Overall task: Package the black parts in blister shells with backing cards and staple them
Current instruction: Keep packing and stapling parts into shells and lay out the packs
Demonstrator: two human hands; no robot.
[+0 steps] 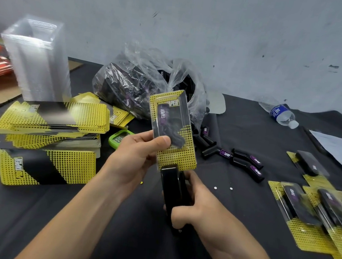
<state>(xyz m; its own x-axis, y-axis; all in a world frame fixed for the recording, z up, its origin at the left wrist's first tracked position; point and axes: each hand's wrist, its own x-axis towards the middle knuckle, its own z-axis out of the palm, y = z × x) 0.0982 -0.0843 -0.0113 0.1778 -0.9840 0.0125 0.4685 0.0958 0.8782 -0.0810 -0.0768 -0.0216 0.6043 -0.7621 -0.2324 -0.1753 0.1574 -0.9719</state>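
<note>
At the upper left, a tall stack of clear shells (37, 58) stands on the desk (27, 219). Thick piles of yellow-and-black cards (54, 120) lie below it, so I judge that much of the job is left. In the upper middle, a plastic bag (151, 67) is full of more black parts (125, 94).

At the centre the left hand (135, 157) holds one pack (172, 129) upright. Its grip is closed on the pack, thumb across the front of the shell and fingers behind. The pack's lower edge sits in the mouth of a black stapler (170, 191), and the right hand (203, 209) has its grip wrapped round the stapler from below. This pack looks filled and carded and at the stapling step. I cannot tell whether a staple is in yet.

Right of the stapler, a few loose parts (245, 161) lie on the desk, not yet packed. At the right edge, several finished-looking packs (315, 216) lie overlapping in a heap.

The pack in hand is a clear shell over a yellow dotted card. Inside it is a black part with a purple label, and the print near the top reads "TAPER". The dotted lower strip of the card is bare below the shell, and that is where the stapler bites.
</note>
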